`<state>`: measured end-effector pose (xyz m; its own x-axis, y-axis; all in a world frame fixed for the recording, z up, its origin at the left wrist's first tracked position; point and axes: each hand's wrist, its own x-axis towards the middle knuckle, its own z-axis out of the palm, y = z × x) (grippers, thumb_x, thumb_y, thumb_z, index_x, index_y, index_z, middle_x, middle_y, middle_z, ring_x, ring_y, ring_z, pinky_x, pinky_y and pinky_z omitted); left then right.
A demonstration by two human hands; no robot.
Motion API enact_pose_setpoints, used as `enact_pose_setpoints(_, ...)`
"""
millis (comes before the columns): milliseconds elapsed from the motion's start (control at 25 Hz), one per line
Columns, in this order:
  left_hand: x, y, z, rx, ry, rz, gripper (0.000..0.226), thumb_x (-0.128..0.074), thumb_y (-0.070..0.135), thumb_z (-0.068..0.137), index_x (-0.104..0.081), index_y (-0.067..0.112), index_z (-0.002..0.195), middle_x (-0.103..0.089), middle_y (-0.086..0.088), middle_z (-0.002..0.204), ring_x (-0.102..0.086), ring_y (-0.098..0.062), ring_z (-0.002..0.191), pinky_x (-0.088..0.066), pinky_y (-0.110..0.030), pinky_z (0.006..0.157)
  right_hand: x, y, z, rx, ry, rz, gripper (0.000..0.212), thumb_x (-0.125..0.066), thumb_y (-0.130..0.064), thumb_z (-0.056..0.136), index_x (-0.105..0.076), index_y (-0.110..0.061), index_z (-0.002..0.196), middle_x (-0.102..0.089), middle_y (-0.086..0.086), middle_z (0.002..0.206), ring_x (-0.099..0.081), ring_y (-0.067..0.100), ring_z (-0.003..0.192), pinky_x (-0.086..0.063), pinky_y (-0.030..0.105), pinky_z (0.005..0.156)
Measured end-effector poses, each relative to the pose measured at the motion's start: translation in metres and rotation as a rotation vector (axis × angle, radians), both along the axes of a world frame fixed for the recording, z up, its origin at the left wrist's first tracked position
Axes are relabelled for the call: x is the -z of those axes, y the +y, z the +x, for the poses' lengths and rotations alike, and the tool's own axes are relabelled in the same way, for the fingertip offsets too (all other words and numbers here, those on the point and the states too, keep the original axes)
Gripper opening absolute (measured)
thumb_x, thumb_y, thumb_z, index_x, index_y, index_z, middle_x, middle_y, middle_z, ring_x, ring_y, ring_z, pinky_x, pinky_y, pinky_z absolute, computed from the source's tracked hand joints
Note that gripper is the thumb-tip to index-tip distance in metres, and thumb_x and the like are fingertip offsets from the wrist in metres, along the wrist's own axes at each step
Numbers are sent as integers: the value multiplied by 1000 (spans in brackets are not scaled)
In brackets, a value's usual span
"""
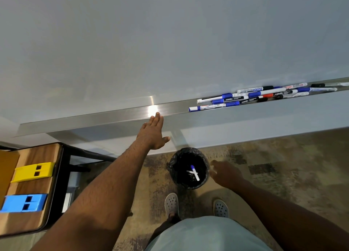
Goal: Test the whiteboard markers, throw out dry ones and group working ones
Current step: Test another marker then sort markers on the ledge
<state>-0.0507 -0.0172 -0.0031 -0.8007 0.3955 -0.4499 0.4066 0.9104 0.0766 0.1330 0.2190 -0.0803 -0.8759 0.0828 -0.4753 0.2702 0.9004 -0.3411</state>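
Note:
Several whiteboard markers (245,97) with blue, black and red caps lie piled in the metal tray (94,118) under the whiteboard (170,43), toward the right. My left hand (154,132) reaches up with straight fingers, its fingertips at the tray's front edge, holding nothing. My right hand (225,172) hovers blurred just right of a black-lined bin (188,168) on the floor, fingers spread and empty. Inside the bin lies a blue-capped marker (194,172).
A wooden table (37,184) at the left carries a yellow block (33,172) and a blue block (23,202). My feet in grey clogs (171,203) stand on patterned carpet just behind the bin.

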Motion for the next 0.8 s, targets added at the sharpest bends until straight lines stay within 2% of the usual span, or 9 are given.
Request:
enact_pose_setpoints(120,-1,1,-1,-11,-5,16,88,-46,50,95,9,14,153,17,-5,159,7,-24,148,-7,-43,119,-7,5,-12,-1,100,-15,29,-43,-31,94,-66,-14,98,-68,6,90,-63,25,82,-47,30,67)
enact_pose_setpoints(200,-2,1,-2,-13,-8,29,86,-46,49,96,8,15,153,16,-5,160,6,-24,148,-8,-43,119,-9,11,-24,23,191,-50,39,-28,-36,87,-57,-13,76,-58,4,72,-55,26,69,-45,34,63)
enact_pose_setpoints(240,-3,1,-3,-14,-9,38,85,-46,49,96,7,15,153,15,-5,160,6,-23,148,-9,-43,119,-10,16,-31,52,247,-57,40,-25,-34,85,-56,-12,74,-55,4,70,-53,27,67,-45,35,62)
enact_pose_setpoints(360,-3,1,-5,-20,-13,67,83,-47,47,96,4,15,154,13,-5,160,4,-23,149,-10,-43,119,-22,29,-58,75,383,40,29,-40,-21,91,-66,-7,92,-65,10,85,-61,29,79,-51,35,67)
enact_pose_setpoints(520,0,-1,-5,-37,-3,113,82,-48,45,96,1,16,154,11,-4,161,3,-22,149,-12,-41,119,-59,30,-106,-22,401,220,21,-52,-20,98,-63,-14,115,-64,6,108,-63,21,92,-50,28,79)
enact_pose_setpoints(680,6,-3,-6,-56,15,175,80,-50,43,96,-3,17,154,7,-2,161,1,-21,149,-14,-40,119,-91,30,-146,-73,490,350,24,-55,-15,96,-61,-10,118,-64,10,112,-65,26,93,-53,33,74)
enact_pose_setpoints(800,9,-5,-8,-65,16,192,80,-51,42,95,-3,18,154,8,0,161,1,-20,149,-16,-40,119,-111,31,-172,-144,424,445,26,-59,-8,92,-59,-10,118,-60,10,111,-64,28,93,-50,35,69)
